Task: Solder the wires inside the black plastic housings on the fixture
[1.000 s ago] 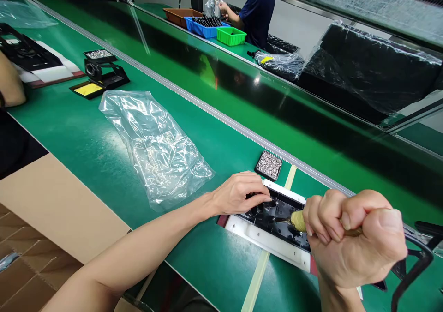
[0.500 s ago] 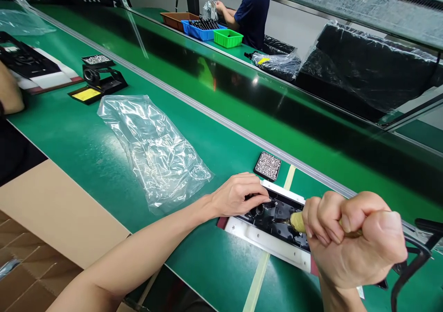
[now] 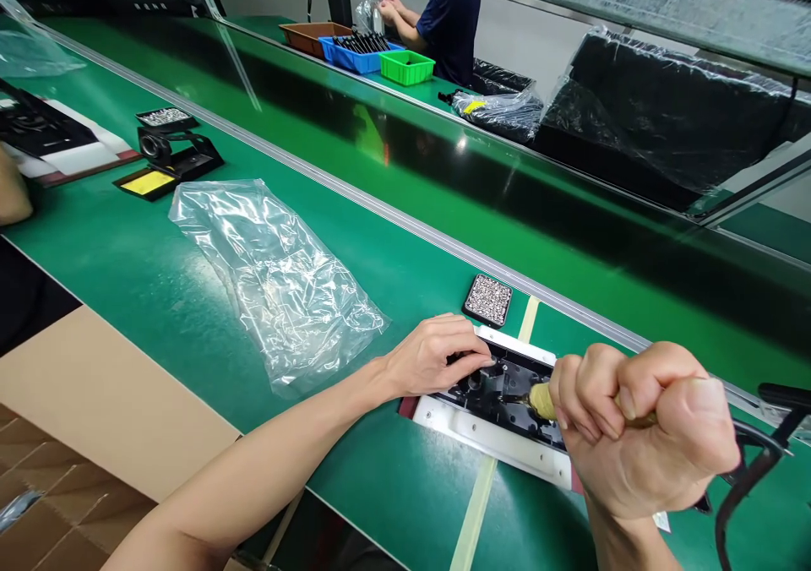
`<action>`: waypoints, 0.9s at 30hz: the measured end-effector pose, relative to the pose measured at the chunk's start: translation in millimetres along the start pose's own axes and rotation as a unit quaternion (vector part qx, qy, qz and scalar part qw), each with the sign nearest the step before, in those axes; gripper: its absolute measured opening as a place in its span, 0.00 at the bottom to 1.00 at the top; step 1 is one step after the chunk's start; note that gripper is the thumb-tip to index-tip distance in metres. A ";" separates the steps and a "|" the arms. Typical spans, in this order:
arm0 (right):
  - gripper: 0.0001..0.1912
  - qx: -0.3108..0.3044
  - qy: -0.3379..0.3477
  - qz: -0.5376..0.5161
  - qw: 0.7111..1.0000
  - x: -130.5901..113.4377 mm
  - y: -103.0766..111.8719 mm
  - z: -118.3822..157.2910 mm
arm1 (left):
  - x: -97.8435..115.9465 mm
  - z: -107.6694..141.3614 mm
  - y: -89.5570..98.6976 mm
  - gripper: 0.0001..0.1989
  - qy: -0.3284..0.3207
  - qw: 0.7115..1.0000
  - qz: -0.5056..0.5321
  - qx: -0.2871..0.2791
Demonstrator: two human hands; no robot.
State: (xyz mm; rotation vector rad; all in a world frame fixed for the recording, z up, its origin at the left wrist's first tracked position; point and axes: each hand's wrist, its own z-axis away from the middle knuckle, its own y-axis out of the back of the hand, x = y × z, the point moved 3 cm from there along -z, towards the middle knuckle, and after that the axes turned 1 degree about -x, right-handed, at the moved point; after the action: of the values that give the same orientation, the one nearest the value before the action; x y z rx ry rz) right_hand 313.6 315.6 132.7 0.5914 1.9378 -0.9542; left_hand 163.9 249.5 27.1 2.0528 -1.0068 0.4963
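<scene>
A black plastic part [image 3: 491, 398] with moulded details lies in a white fixture [image 3: 469, 426] on the green bench. My left hand [image 3: 440, 356] rests over the part's left end, thumb and forefinger closed in a pinch; what they hold, if anything, is too small to make out. My right hand [image 3: 652, 427] is wrapped in a fist around a yellow-handled soldering iron [image 3: 542, 401]. Its metal tip points left and down onto the middle of the black part. My fist hides the fixture's right end.
Beyond the fixture stands a small tray of silver pieces [image 3: 487, 299]. A clear plastic bag [image 3: 285, 292] lies to the left. Farther left is a black stand with a yellow sponge [image 3: 147, 182]. A black cable [image 3: 753, 478] curves at right. Across the bench a person [image 3: 451, 26] works beside bins.
The view has shifted slightly. Both hands keep nearly the same place over the black part, the soldering iron still on it. The person across has brought their hands together at a clear bag.
</scene>
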 end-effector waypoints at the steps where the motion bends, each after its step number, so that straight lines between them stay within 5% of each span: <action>1: 0.22 0.000 -0.001 -0.001 1.000 0.4 -0.2 0.3 | 0.2 0.1 0.1 0.07 0.000 1.000 0.000 -0.001; 27: 0.23 -0.004 -0.004 0.008 1.000 0.0 0.6 0.4 | 2.1 -2.1 -0.9 0.09 0.000 1.000 -0.018 -0.005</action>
State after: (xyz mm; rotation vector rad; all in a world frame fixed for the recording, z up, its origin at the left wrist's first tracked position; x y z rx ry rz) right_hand 314.2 315.7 132.3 0.5966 1.9259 -0.9377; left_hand 165.9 250.5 29.2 2.0599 -0.9684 0.4710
